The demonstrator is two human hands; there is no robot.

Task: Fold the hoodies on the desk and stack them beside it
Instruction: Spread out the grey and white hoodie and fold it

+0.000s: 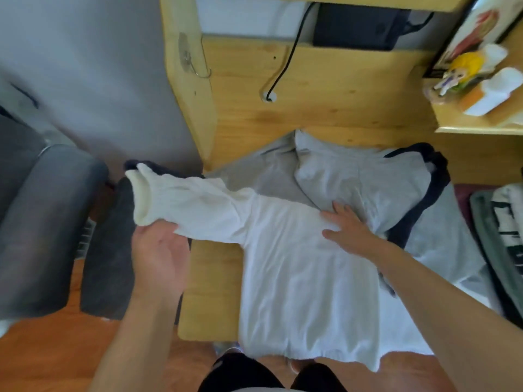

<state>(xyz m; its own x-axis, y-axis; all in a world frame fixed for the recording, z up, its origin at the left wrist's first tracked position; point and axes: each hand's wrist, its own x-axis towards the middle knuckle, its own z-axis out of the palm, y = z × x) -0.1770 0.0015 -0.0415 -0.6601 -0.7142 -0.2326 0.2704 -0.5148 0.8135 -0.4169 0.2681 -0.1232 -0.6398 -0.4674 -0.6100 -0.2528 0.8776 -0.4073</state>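
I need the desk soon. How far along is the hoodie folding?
Early. No finished stack shows. In hand: the left hand holds the white cotton hoodie's sleeve while the right hand presses its chest. Left: the grey hoodie with dark trim, spread unfolded underneath.

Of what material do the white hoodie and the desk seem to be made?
White hoodie: apparently soft matte knit cotton or fleece; it creases softly and has a ribbed cuff. Desk: light wood, possibly pine or laminate, with visible grain, knots and a smooth sheen.
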